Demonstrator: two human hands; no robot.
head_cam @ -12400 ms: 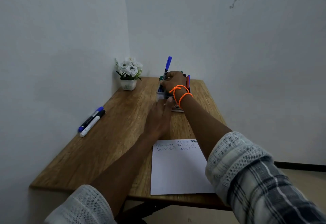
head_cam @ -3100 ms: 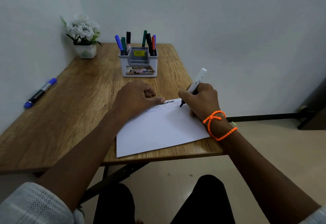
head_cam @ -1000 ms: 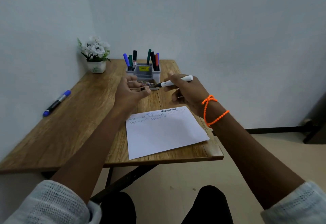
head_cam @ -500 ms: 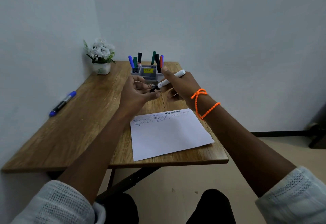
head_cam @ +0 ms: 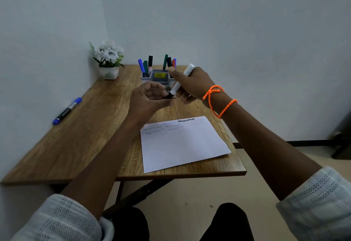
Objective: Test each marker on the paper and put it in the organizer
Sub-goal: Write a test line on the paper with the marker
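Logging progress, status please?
Right hand grips white marker; left hand pinches black cap at its tip. Organizer behind hands. Nothing blocking.

Plain room: corner desk (head_cam: 79, 145).

There is only one camera, and it sits on my head. It looks forward and down, over my two forearms, to the wooden bench (head_cam: 79, 145) that stands in a corner between two pale walls. The lens is wide, so the edges bend a little. My hands, the left hand (head_cam: 146, 101) and the right hand (head_cam: 191, 85), are near the middle of the view, quite close to the camera. At the bottom I see my sleeves, my knees and the floor. The far end of the bench with the organizer (head_cam: 145, 78) is farther away.
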